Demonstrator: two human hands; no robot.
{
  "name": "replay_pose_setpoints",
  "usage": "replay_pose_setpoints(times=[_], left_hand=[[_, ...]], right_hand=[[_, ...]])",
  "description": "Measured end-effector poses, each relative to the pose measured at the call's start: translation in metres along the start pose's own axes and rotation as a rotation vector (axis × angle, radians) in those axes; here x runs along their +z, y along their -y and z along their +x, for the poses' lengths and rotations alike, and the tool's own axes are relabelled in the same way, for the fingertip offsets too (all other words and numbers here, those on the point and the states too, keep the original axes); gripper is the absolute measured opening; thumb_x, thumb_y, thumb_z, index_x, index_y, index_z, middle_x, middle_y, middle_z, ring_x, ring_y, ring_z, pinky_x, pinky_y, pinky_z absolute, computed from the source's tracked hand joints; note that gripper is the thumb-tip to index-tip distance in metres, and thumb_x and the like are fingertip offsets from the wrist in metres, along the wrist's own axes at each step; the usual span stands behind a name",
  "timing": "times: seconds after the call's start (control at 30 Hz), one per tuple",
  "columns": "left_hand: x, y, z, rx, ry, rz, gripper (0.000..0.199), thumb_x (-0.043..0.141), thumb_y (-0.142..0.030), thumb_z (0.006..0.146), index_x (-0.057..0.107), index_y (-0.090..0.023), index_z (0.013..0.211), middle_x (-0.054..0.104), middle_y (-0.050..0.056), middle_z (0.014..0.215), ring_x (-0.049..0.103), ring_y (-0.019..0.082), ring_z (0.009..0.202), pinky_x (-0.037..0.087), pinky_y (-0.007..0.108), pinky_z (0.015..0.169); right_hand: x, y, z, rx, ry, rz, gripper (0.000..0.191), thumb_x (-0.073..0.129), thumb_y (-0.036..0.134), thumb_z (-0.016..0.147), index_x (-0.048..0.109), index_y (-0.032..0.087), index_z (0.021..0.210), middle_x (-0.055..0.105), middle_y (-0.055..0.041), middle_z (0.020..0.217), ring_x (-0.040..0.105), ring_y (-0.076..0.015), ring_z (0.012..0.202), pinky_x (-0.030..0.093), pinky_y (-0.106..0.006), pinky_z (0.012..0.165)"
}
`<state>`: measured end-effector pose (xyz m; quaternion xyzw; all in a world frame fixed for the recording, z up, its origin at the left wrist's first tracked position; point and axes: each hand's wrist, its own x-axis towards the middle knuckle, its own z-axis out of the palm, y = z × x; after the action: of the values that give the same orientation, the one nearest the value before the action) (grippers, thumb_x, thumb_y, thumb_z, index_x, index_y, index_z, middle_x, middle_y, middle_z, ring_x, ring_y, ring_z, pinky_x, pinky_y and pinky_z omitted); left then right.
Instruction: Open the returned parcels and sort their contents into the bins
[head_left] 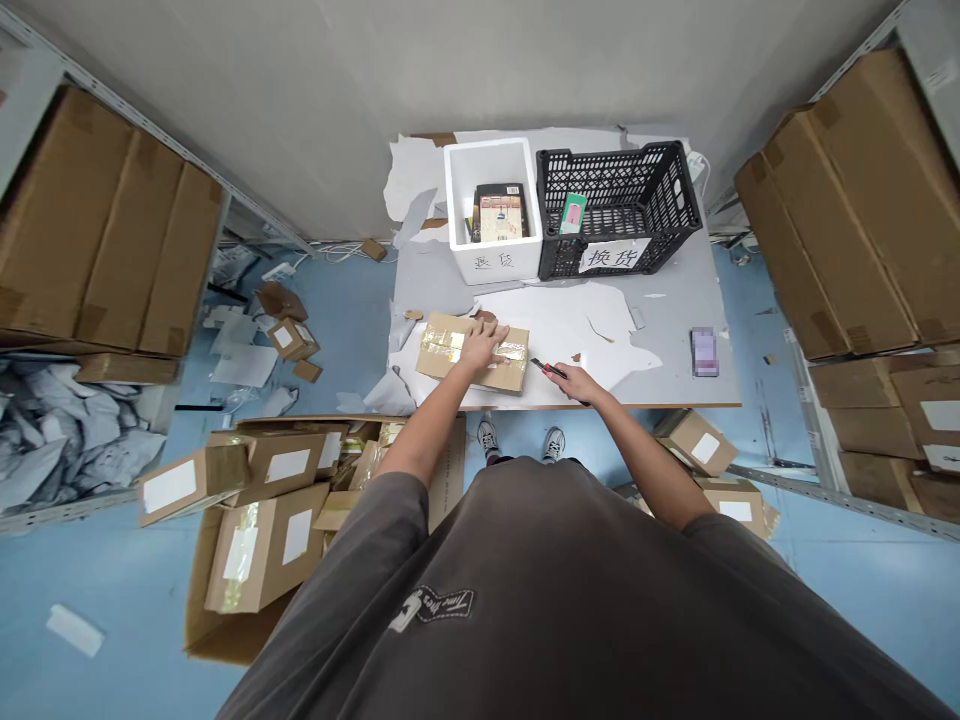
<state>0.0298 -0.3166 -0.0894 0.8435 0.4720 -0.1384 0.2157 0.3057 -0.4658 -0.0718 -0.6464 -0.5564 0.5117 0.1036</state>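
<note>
A taped cardboard box lies flat at the front edge of the worktable, with shiny clear tape running along its top. My left hand rests on top of this box, fingers spread out and pressing on it. In my right hand is a utility knife with a dark body and some red on it. Its tip points at the box's right end, close beside it; whether it touches I cannot tell.
A white bin with books and a black crate holding a green package stand at the back. A phone lies right. Boxes fill a large carton below left. Shelves with cartons flank both sides.
</note>
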Motion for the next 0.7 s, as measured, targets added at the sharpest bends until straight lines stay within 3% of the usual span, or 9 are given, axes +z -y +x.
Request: replay_pose_setpoints(times=[0.13,0.37,0.53,0.7], left_hand=[[0.006,0.0,-0.012,0.058,-0.084,0.003,0.08,0.073,-0.06,0.101,0.054,-0.029,0.172,0.032,0.015,0.188,0.019,0.044,0.177,0.025,0.067,0.139],[0.03,-0.013,-0.032,0.018,-0.193,0.006,0.064,0.056,-0.049,0.112,0.056,-0.02,0.169,0.038,0.018,0.185,0.02,0.038,0.177,0.016,0.066,0.142],[0.045,-0.015,-0.033,0.025,-0.254,-0.018,0.06,0.058,-0.048,0.111,0.059,-0.022,0.166,0.043,0.02,0.181,0.024,0.039,0.176,0.019,0.072,0.14],[0.051,-0.016,-0.035,0.026,-0.265,-0.032,0.057,0.057,-0.047,0.112,0.06,-0.026,0.165,0.045,0.019,0.181,0.025,0.038,0.176,0.018,0.073,0.14]], right_hand=[[0.003,0.008,0.011,-0.054,-0.035,-0.277,0.031,0.05,0.048,0.118,0.069,0.025,0.108,0.079,-0.0063,0.097,0.073,-0.0256,0.094,0.047,-0.028,0.076],[0.01,0.015,0.029,-0.102,-0.092,-0.474,0.029,0.061,0.046,0.115,0.068,0.023,0.13,0.079,-0.0137,0.132,0.073,-0.0299,0.112,0.048,-0.033,0.09],[0.02,0.008,0.028,-0.129,-0.153,-0.658,0.036,0.055,0.049,0.118,0.067,0.022,0.139,0.073,-0.0175,0.138,0.071,-0.0334,0.118,0.049,-0.036,0.091],[0.016,0.008,0.034,-0.167,-0.156,-0.724,0.037,0.049,0.049,0.12,0.068,0.023,0.139,0.072,-0.0159,0.136,0.071,-0.0328,0.118,0.049,-0.037,0.089]])
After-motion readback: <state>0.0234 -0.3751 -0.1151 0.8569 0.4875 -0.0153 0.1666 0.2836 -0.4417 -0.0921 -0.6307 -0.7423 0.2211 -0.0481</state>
